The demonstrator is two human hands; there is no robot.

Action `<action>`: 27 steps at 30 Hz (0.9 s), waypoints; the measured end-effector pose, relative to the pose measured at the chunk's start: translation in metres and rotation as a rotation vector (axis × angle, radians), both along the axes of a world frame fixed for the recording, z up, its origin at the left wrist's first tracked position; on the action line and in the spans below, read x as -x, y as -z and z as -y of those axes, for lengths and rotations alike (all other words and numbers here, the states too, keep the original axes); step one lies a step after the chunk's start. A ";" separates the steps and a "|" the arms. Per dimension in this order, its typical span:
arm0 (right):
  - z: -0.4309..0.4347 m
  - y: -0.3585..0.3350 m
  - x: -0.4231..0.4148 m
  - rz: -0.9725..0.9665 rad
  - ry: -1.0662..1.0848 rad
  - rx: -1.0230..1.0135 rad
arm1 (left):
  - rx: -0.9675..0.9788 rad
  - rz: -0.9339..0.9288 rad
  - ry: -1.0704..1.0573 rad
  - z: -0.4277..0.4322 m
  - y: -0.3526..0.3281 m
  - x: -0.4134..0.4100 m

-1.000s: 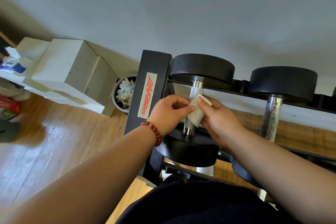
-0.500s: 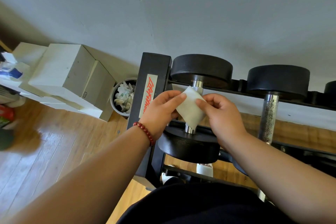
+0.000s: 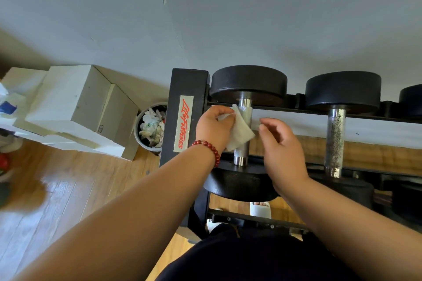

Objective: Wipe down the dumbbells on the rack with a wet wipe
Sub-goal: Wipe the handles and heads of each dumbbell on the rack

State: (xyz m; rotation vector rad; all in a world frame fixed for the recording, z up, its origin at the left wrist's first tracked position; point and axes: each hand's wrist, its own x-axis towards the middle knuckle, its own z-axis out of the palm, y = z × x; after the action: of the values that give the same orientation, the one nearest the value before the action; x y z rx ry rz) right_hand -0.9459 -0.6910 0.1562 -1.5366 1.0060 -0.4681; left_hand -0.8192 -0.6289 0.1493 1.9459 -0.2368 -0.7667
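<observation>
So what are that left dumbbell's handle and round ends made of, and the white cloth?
The handle looks like steel: shiny chrome, knurled grip. The round ends are matte black, maybe rubber or painted iron. The cloth is a thin, limp white sheet, probably a non-woven wipe.

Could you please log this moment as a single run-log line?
left hand: holds wipe at dumbbell handle | right hand: empty, beside handle | next dumbbell: untouched

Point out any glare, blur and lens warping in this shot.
Head view: bright glare washes the wooden floor at left; the right hand is slightly motion-smeared; the wet wipe in the left hand reads sharp; the wide-angle lens bows the wall at its base.
</observation>
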 end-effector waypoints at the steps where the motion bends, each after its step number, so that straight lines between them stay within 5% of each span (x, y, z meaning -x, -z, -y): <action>1: -0.001 0.000 0.000 0.003 0.001 0.002 | 0.010 0.031 0.025 -0.001 0.002 -0.001; 7: -0.009 0.003 0.006 0.026 -0.008 0.073 | 0.089 0.034 0.247 -0.008 0.000 0.006; 14: -0.015 0.009 0.011 -0.006 0.003 0.100 | -0.129 0.068 0.519 0.010 -0.004 0.003; 27: -0.017 0.013 0.011 0.000 0.106 0.068 | -0.014 0.011 0.448 0.010 0.002 0.005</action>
State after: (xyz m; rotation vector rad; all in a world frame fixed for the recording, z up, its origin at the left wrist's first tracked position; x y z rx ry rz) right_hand -0.9567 -0.6738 0.1433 -1.5487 1.0845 -0.5818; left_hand -0.8244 -0.6386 0.1472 1.9329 -0.6915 -1.0467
